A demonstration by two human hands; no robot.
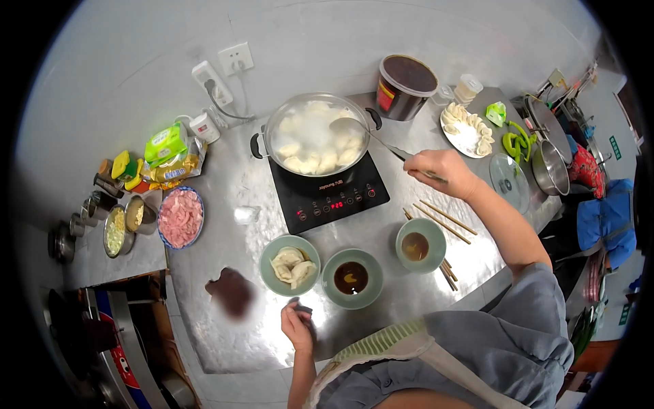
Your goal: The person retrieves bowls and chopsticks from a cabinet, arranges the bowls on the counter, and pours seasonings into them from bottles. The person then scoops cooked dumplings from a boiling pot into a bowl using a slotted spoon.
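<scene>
My right hand (439, 172) is closed around the handle of a metal ladle (392, 148). The ladle's head reaches into the right side of a steaming pot (262, 129), where pale dumplings (310, 162) float; steam blurs part of the contents. My left hand (297, 328) is low over the table, just below a green bowl (266, 283) of cooked dumplings, fingers loosely bent and holding nothing. To that bowl's right stands a second green bowl (377, 281) with dark sauce. A third green bowl (438, 258) with brown liquid rests farther right, over some chopsticks (447, 221).
Under the pot is a black induction cooker (327, 201) with a lit display. At left stand a plate of raw meat (180, 218) and packets (165, 144). At back right are a lidded tub (407, 85), uncooked dumplings (466, 126), green peppers (521, 142) and a glass lid (509, 183).
</scene>
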